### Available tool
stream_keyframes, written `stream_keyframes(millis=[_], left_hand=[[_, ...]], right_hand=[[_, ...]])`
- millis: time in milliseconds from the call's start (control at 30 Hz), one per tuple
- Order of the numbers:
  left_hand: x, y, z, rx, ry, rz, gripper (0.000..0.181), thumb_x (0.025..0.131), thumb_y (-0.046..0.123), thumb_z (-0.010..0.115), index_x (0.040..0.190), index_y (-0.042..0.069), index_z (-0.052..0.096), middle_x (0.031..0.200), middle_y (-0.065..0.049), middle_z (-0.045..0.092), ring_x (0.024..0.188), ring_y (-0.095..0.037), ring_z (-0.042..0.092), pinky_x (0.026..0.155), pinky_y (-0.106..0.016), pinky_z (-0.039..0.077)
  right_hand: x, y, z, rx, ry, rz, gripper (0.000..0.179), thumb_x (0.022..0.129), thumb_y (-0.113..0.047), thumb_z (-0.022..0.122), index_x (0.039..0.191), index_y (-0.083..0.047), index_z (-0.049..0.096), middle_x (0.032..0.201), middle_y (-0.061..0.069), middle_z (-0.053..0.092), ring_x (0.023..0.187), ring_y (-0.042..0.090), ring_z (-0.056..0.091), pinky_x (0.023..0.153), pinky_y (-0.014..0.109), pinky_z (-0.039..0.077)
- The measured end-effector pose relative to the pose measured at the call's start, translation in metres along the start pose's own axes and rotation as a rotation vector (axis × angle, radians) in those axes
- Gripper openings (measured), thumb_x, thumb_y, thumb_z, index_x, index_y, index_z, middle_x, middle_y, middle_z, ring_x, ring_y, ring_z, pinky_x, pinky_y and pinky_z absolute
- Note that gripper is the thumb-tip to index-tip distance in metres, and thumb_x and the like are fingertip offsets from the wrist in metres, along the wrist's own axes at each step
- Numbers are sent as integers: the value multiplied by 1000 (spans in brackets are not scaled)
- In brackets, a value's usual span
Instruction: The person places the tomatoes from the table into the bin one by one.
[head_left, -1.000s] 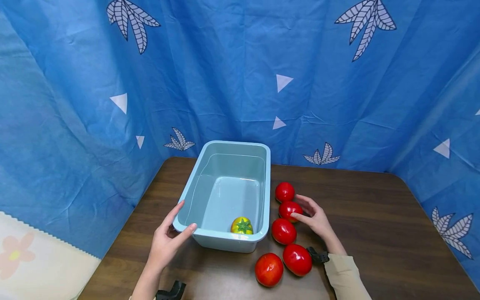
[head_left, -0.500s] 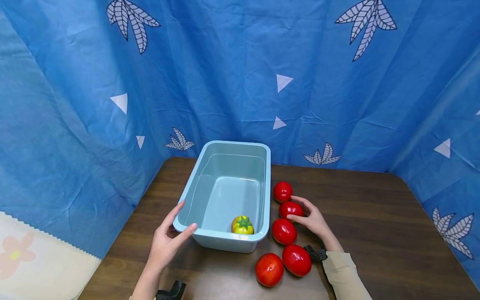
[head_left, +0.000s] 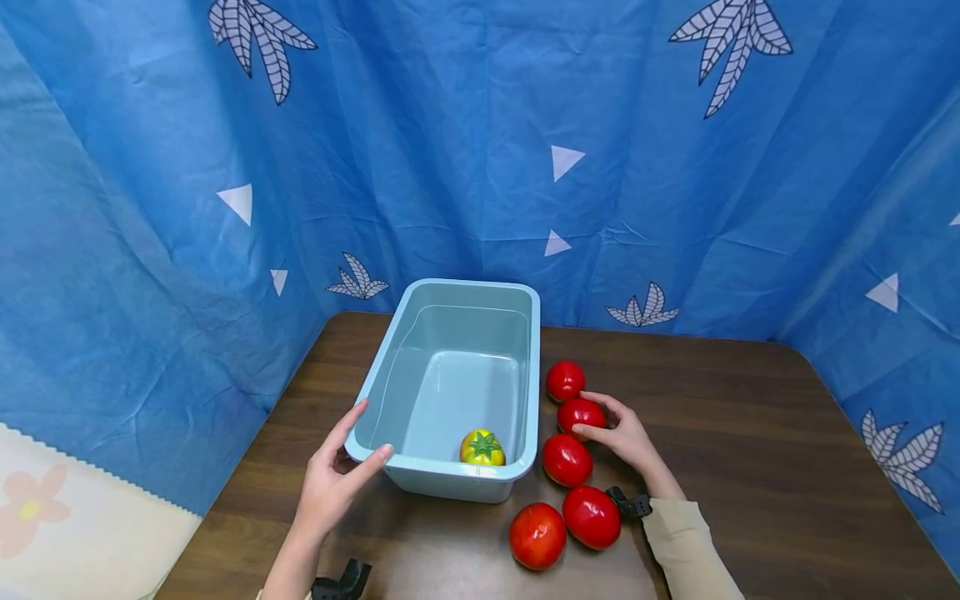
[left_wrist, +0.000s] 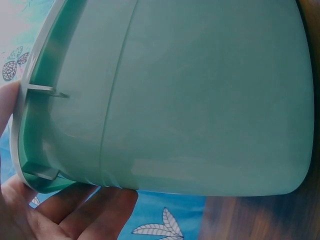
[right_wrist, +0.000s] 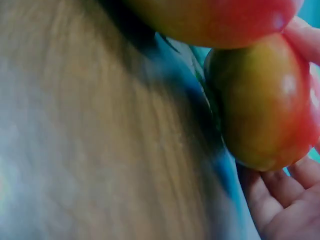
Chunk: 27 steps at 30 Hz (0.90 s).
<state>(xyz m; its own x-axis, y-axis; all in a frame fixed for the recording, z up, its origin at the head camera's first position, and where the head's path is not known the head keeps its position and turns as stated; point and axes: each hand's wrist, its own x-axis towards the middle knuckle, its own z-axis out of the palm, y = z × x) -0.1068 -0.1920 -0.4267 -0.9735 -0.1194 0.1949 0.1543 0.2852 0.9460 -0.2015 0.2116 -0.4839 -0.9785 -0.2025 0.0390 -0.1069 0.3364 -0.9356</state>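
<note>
A light blue plastic bin (head_left: pixel 517 471) stands on the table. My left hand (head_left: pixel 326 487) holds its near left corner, thumb at the near rim; in the left wrist view the fingers lie against the bin wall (left_wrist: pixel 200 100). Inside the bin, near its front, sits a yellow-green tomato (head_left: pixel 482 448) with a green star-shaped top. To the right of the bin my right hand (head_left: pixel 628 437) grips a shiny red tomato (head_left: pixel 576 415) between thumb and fingers. The right wrist view shows that tomato's (right_wrist: pixel 265 110) yellowish underside. Its contact with the table is hidden.
One red tomato (head_left: pixel 566 381) lies beyond the held one. Nearer lie another red tomato (head_left: pixel 567 460), a larger red one (head_left: pixel 592 517) and an orange-red one (head_left: pixel 537 536). A blue curtain (head_left: pixel 615 167) hangs behind the brown table (head_left: pixel 765 450).
My right hand has shifted slightly left and its fingers have closed around the red tomato. The farthest tomato has rolled a little left. My left hand stays at the bin.
</note>
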Motion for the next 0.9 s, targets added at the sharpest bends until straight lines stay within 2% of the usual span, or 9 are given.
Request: stream_keyframes(millis=[267,500,900], left_hand=[[0,0,0,5,-5,-13,66,83,15,73,142,22,43,145,-13,36,115,-27,47,79,-16,46],[1,0,0,-10,-6,-10,66,83,14,72,141,22,43,144,-13,37,115,-27,47,79,-16,47],[0,0,1,-1,8,-1,66,82,13,73,141,23,44,142,-13,39,111,-23,49,77,-17,48]], right_hand=[[2,-15,-5,14,4,22,61,83,-16,71,136,-4,44,134,22,43,116,38,43,84,42,49],[4,-30,-12,5,22,-15,61,83,-15,70,137,-3,43,135,22,43,116,39,43,86,46,48],[4,-69,-19,51,17,-139,59,82,-4,69,136,1,44,134,23,44,112,38,45,77,26,50]])
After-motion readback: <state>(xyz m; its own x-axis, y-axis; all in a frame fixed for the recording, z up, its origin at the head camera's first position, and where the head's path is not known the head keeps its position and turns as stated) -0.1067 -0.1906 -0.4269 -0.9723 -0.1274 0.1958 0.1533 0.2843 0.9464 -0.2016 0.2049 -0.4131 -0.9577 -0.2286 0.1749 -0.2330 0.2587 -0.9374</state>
